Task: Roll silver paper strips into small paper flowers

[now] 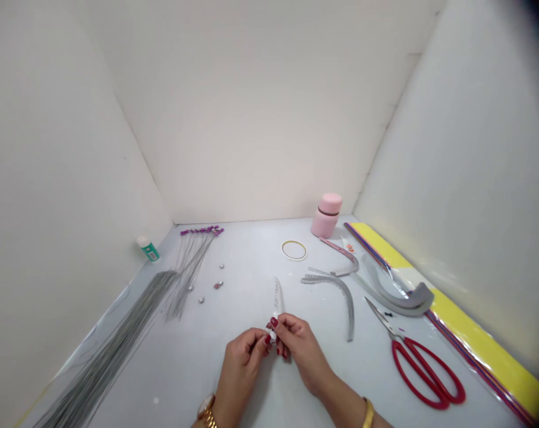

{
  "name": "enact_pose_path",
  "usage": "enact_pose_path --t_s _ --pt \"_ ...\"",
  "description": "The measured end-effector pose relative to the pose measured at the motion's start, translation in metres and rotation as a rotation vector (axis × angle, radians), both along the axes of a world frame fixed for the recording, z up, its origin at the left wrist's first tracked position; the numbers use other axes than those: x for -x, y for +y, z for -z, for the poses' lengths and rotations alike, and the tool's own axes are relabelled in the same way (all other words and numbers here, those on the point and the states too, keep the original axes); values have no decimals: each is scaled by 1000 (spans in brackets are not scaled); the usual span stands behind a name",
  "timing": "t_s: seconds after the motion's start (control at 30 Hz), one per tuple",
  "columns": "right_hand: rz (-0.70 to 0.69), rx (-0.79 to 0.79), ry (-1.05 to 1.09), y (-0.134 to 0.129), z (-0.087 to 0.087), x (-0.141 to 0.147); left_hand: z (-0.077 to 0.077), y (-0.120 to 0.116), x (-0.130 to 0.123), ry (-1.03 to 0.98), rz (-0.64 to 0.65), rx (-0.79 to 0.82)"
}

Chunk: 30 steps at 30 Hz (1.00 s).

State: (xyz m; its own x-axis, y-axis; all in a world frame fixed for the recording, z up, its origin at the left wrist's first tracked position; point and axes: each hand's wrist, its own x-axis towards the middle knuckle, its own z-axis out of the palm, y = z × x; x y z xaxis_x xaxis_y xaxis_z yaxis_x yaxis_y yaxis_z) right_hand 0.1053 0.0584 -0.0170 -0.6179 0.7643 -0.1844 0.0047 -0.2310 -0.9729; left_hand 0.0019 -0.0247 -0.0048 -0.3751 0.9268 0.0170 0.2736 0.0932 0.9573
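Observation:
My left hand (243,367) and my right hand (296,349) meet low in the middle of the view, their fingertips pinching the lower end of a narrow, white, leaf-shaped piece (277,299). It stands upright above the fingers, has a row of small holes or marks along it, and looks thin and slightly translucent. Its base is hidden by my fingers. A gold watch (205,411) sits on my left wrist, and a gold bangle (368,414) on my right.
Long grey wire stems (109,351) lie at left, beside purple-tipped stems (193,267) and small beads (218,285). Farther back are a pink jar (326,215), a glue bottle (148,249) and a gold ring (294,250). Red-handled scissors (425,371), grey strips (347,294) and yellow sheets (478,333) lie right.

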Motion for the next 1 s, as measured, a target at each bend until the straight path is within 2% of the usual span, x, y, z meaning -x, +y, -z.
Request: enact_pose_path --t_s 0.23,0.43,0.53,0.73,1.0 --pt "59 -114 -26 -3 3 -1 10 4 1 -93 47 38" --pt "95 -200 -40 -5 1 -2 6 2 0 -34 -30 6" --pt "84 -189 -35 -5 2 -1 2 -1 0 18 -47 -47" --pt "73 -127 1 -6 5 0 1 -3 -1 68 17 -120" --pt "89 -92 17 -6 4 -1 6 -1 -3 -27 -49 -92"
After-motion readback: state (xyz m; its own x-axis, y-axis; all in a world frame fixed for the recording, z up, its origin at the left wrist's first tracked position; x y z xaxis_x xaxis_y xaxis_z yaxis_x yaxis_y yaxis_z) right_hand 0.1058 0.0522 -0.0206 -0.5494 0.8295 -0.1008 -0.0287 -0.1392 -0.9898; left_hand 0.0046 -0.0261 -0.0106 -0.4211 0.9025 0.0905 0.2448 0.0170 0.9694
